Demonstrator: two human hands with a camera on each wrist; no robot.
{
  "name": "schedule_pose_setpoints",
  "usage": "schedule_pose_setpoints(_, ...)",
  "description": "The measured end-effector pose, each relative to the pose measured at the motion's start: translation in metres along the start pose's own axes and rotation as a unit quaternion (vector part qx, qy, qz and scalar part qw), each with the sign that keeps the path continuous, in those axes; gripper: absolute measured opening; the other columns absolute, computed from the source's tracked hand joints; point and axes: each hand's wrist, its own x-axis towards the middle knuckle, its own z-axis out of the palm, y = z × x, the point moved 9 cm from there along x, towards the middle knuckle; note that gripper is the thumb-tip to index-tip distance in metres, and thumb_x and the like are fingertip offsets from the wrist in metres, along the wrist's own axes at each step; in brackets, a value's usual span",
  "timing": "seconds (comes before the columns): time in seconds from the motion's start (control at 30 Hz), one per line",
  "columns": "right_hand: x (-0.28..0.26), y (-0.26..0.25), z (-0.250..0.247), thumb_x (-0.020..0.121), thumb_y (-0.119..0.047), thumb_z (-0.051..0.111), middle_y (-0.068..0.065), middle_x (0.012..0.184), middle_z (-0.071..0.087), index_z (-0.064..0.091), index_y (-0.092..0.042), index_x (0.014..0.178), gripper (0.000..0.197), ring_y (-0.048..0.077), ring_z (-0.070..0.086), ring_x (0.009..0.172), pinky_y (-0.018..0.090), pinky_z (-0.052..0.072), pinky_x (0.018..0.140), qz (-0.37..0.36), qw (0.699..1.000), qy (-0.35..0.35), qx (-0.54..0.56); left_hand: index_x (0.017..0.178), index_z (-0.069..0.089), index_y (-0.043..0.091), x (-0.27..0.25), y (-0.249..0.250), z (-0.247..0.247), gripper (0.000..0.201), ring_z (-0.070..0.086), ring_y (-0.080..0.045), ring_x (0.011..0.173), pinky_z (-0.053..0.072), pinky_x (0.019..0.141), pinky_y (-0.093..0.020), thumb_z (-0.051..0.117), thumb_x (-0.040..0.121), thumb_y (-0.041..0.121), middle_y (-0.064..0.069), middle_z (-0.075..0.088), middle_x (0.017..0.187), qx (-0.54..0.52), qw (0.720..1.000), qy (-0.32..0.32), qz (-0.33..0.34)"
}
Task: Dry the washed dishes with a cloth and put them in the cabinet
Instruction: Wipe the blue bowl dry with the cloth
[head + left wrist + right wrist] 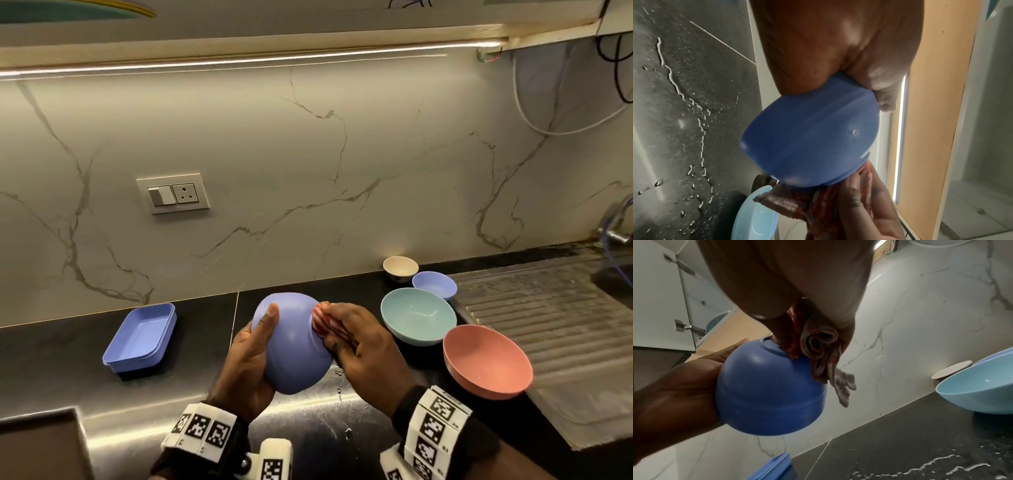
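Observation:
A blue bowl (293,342) (809,139) (768,391) is held on its side above the dark counter, its base turned toward the right. My left hand (253,353) grips it, thumb across the outer wall. My right hand (359,346) holds a bunched red-and-white striped cloth (322,320) (818,344) (830,203) pressed against the bowl's base ring. The bowl's inside is hidden in every view.
On the counter to the right stand a light-blue bowl (418,315), a pink bowl (486,361), a small blue bowl (434,284) and a cream cup (400,268). Stacked blue trays (140,337) lie at the left. A ribbed draining board (561,329) and a tap (613,229) are at the right. Water streaks the counter (339,387).

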Motion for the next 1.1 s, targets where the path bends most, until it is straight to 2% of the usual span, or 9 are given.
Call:
schedule_pose_setpoints(0.13,-0.013,-0.003,0.004,0.086,-0.013,0.069,-0.017,0.126,0.059,0.063,-0.031,0.126,0.045,0.005,0.056,0.118,0.027,0.048,0.101,-0.033,0.998,-0.043,0.014,0.127,0.059,0.016,-0.003,-0.005,-0.003,0.051,0.072,-0.039,0.1,0.06,0.075,-0.05,0.058,0.085,0.045,-0.017,0.073,0.114,-0.011,1.0,-0.002,-0.005)
schedule_pose_setpoints(0.27,0.006,-0.022,-0.012,0.088,-0.012,0.07,-0.014,0.124,0.062,0.062,-0.032,0.125,0.042,0.005,0.059,0.116,0.024,0.049,0.099,-0.064,0.995,-0.043,0.071,0.126,0.06,0.013,-0.001,-0.006,-0.008,0.052,0.071,-0.038,0.101,0.059,0.077,-0.048,0.055,0.088,0.049,-0.018,0.073,0.114,0.0,1.0,0.003,-0.014)
schedule_pose_setpoints(0.37,0.036,-0.031,-0.005,0.094,-0.017,0.064,-0.006,0.127,0.061,0.062,-0.023,0.129,0.036,0.009,0.057,0.117,0.03,0.049,0.101,-0.073,0.997,-0.038,-0.006,0.126,0.059,0.014,-0.001,-0.015,0.001,0.054,0.069,-0.038,0.107,0.058,0.083,-0.048,0.044,0.092,0.054,-0.018,0.071,0.118,0.029,0.999,-0.016,-0.036)
schedule_pose_setpoints(0.47,0.036,-0.038,0.02,0.096,-0.027,0.057,-0.004,0.131,0.059,0.063,-0.024,0.128,0.032,0.016,0.052,0.12,0.037,0.048,0.102,-0.101,0.987,-0.071,-0.105,0.109,0.062,0.019,0.002,-0.02,0.004,0.056,0.067,-0.034,0.105,0.054,0.09,-0.048,0.039,0.08,0.062,-0.019,0.069,0.117,0.059,0.997,0.008,-0.051)
schedule_pose_setpoints(0.63,-0.02,-0.052,0.038,0.095,-0.02,0.057,-0.001,0.133,0.06,0.071,-0.025,0.116,0.026,0.023,0.05,0.127,0.034,0.036,0.112,-0.266,0.952,-0.057,-0.139,0.117,0.065,-0.004,0.005,-0.026,-0.004,0.084,0.071,-0.032,0.094,0.061,0.074,-0.039,0.035,0.093,0.07,-0.024,0.071,0.113,-0.038,0.994,-0.027,-0.097)
schedule_pose_setpoints(0.73,-0.048,-0.035,0.053,0.095,-0.021,0.053,0.0,0.137,0.058,0.072,-0.03,0.113,0.028,0.025,0.049,0.13,0.036,0.037,0.113,-0.316,0.923,-0.087,-0.203,0.136,0.055,0.007,0.009,-0.023,-0.016,0.082,0.066,-0.042,0.11,0.059,0.082,-0.051,0.043,0.088,0.073,-0.025,0.065,0.126,-0.064,0.993,0.014,-0.095)
schedule_pose_setpoints(0.8,-0.053,-0.015,0.056,0.092,-0.021,0.053,-0.003,0.133,0.06,0.073,-0.032,0.105,0.026,0.02,0.052,0.125,0.034,0.042,0.109,-0.278,0.93,-0.124,-0.206,0.136,0.056,0.015,0.011,-0.012,-0.025,0.071,0.068,-0.04,0.109,0.056,0.085,-0.053,0.037,0.093,0.068,-0.019,0.069,0.124,-0.05,0.996,0.034,-0.06)
schedule_pose_setpoints(0.93,-0.059,0.051,0.041,0.084,-0.02,0.063,-0.016,0.115,0.06,0.071,-0.03,0.102,0.022,-0.002,0.062,0.1,0.025,0.053,0.088,-0.04,0.98,-0.178,-0.081,0.129,0.061,0.023,0.008,-0.002,-0.028,0.062,0.067,-0.035,0.11,0.056,0.085,-0.052,0.03,0.096,0.065,-0.011,0.071,0.122,-0.056,0.997,0.026,-0.051)
schedule_pose_setpoints(1.1,-0.071,0.095,0.014,0.083,-0.034,0.066,-0.02,0.111,0.052,0.064,-0.037,0.113,0.03,0.002,0.061,0.097,0.02,0.049,0.087,0.075,0.952,-0.211,-0.208,0.132,0.059,0.02,0.003,-0.01,-0.032,0.059,0.067,-0.038,0.11,0.056,0.085,-0.054,0.046,0.092,0.06,-0.015,0.07,0.124,-0.046,0.996,0.018,-0.068)
